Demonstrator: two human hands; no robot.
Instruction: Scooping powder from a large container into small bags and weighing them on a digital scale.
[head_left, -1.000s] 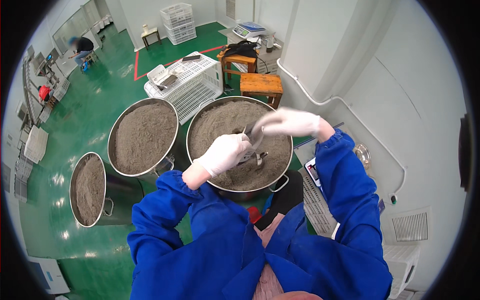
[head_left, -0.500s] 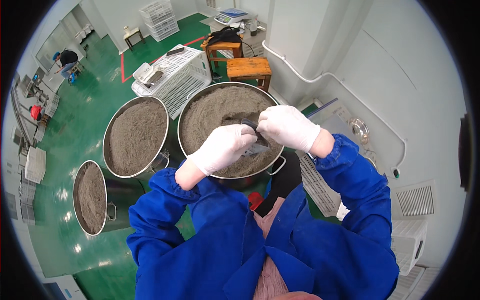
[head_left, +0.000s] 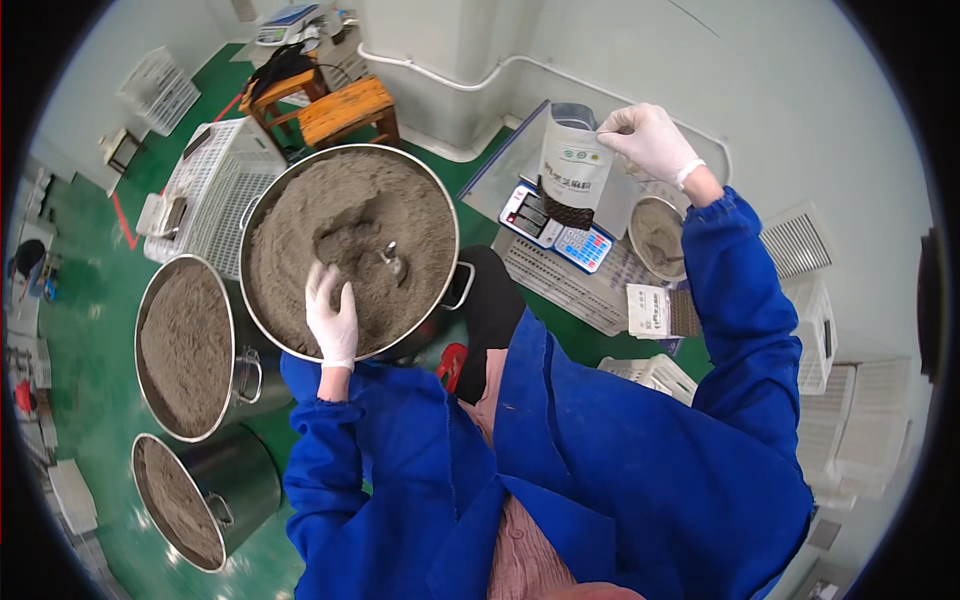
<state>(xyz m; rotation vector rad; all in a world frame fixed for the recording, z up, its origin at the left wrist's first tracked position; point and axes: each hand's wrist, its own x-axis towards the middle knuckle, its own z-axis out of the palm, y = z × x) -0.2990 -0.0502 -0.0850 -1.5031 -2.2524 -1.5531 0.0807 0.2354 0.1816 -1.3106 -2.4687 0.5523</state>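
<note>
White-gloved, my right hand (head_left: 652, 143) pinches the top corner of a white-and-black stand-up pouch (head_left: 577, 168). The pouch hangs upright at a digital scale (head_left: 583, 248), hiding part of it; whether it touches the scale I cannot tell. My left hand (head_left: 333, 318), also gloved, has its fingers apart and nothing in them. It hovers over the near edge of a large metal pot (head_left: 456, 215) full of grey-brown powder (head_left: 290, 225). A hollow is dug in that powder, and a shiny metal scoop (head_left: 393, 260) sticks out of it.
Right of the scale stand a metal bowl of powder (head_left: 657, 232) and flat pouches (head_left: 650, 310). Two more powder-filled pots (head_left: 187, 345) (head_left: 180, 505) are at the left. Behind are a white crate (head_left: 240, 165) and wooden stools (head_left: 345, 110). A white basket (head_left: 655, 375) sits below the scale.
The view has swung right. Both hands were together at the pouch above the pot; my right hand has carried it right to the scale, while my left has let go and opened.
</note>
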